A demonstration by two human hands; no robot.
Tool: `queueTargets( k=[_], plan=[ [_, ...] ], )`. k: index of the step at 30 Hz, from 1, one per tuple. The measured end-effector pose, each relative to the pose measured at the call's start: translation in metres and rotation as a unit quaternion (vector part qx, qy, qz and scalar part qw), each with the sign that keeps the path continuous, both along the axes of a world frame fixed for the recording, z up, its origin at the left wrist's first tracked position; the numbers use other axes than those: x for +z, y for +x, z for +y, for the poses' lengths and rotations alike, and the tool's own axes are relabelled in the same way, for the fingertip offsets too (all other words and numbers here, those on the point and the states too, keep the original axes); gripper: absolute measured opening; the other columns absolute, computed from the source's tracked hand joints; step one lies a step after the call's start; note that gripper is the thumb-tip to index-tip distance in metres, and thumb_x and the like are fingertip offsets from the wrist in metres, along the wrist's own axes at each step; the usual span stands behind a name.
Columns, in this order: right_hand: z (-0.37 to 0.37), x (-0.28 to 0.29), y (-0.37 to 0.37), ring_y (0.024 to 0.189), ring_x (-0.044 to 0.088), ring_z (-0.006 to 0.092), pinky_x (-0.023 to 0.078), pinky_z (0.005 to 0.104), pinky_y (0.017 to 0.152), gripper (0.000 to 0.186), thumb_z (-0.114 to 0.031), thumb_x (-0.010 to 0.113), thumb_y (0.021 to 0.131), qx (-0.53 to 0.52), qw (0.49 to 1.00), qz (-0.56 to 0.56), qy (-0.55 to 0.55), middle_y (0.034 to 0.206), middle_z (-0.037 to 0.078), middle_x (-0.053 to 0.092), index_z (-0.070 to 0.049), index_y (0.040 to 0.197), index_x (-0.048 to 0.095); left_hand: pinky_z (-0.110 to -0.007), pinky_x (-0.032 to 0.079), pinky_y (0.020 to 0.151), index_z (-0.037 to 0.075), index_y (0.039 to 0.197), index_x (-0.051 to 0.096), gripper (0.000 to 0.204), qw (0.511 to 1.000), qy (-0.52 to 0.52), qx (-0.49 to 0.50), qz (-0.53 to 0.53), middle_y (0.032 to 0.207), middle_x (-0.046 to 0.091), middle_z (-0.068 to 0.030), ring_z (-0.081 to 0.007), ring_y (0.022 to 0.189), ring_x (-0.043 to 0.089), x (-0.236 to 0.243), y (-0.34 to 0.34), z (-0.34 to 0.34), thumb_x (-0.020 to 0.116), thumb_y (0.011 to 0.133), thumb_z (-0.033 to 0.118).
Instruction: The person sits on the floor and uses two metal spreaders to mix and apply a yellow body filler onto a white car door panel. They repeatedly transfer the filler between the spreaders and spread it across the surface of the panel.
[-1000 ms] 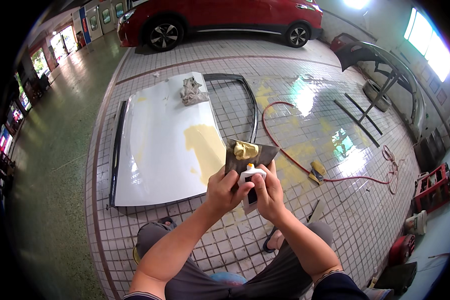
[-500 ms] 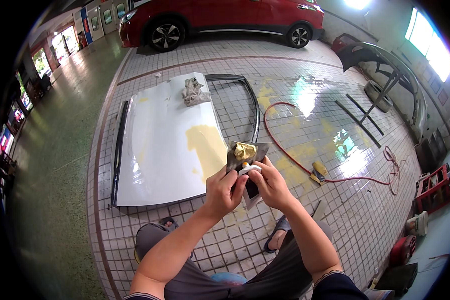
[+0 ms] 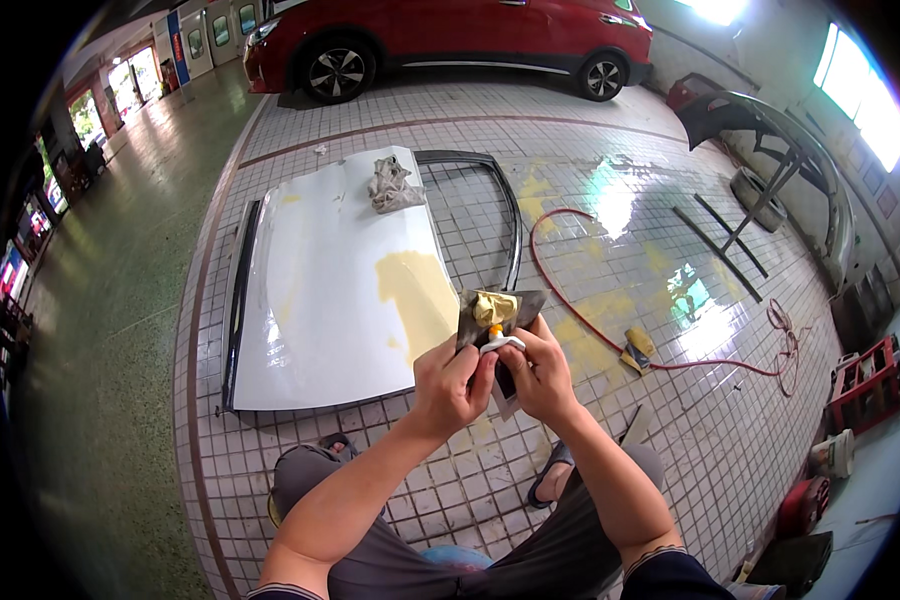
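Observation:
In front of me, my left hand (image 3: 448, 388) and my right hand (image 3: 546, 380) are closed around a small white squeeze tube (image 3: 504, 343), thumbs pressed on it. Orange paste (image 3: 496, 330) shows at the tube's mouth, right at a lump of yellow putty (image 3: 491, 306). That lump lies on a flat grey metal putty spreader (image 3: 532, 301), which both hands also grip, their fingers hidden beneath it. Beyond and to the left lies a white car door panel (image 3: 320, 300) with a patch of smoothed yellow putty (image 3: 415, 290).
A crumpled grey rag (image 3: 394, 187) rests on the panel, beside a black window frame (image 3: 516, 215). To the right, a red hose (image 3: 570, 300) crosses the tiled floor near a yellow-and-dark sanding block-like item (image 3: 637, 350). A red car (image 3: 450, 40) stands at the back.
The tube has tipped flatter between my hands, and more orange paste now shows against the putty. The view has shifted slightly; the panel has not moved.

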State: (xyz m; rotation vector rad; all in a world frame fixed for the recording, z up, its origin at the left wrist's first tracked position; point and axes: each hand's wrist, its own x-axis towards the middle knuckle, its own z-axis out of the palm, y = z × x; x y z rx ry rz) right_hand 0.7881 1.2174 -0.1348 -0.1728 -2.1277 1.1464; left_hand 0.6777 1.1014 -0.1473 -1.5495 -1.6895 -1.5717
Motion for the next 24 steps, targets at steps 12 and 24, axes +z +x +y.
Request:
queueTargets(
  k=[12, 24],
  plan=[
    [-0.001, 0.008, 0.002, 0.102, 0.059, 0.037, 0.048, 0.04, 0.091, 0.015, -0.011, 0.064, 0.095, -0.004, 1.0, -0.022, -0.002, 0.111, 0.024, 0.06, 0.002, 0.1, 0.07, -0.039, 0.036, 0.046, 0.004, 0.065, 0.046, 0.032, 1.0, 0.011, -0.006, -0.015, 0.061, 0.046, -0.0122, -0.0292, 0.05, 0.047, 0.001, 0.0, 0.002, 0.063, 0.092, 0.005],
    [0.014, 0.008, 0.012, 0.111, 0.055, 0.0244, 0.043, 0.0343, 0.098, 0.033, -0.027, 0.055, 0.104, 0.134, 0.981, -0.108, -0.091, 0.121, 0.015, 0.055, 0.003, 0.102, 0.069, -0.037, 0.033, 0.046, 0.004, 0.066, 0.044, 0.036, 0.999, 0.025, -0.025, -0.038, 0.057, 0.042, -0.0096, -0.0245, 0.046, 0.043, 0.002, -0.01, -0.004, 0.053, 0.1, 0.012]
  ],
)
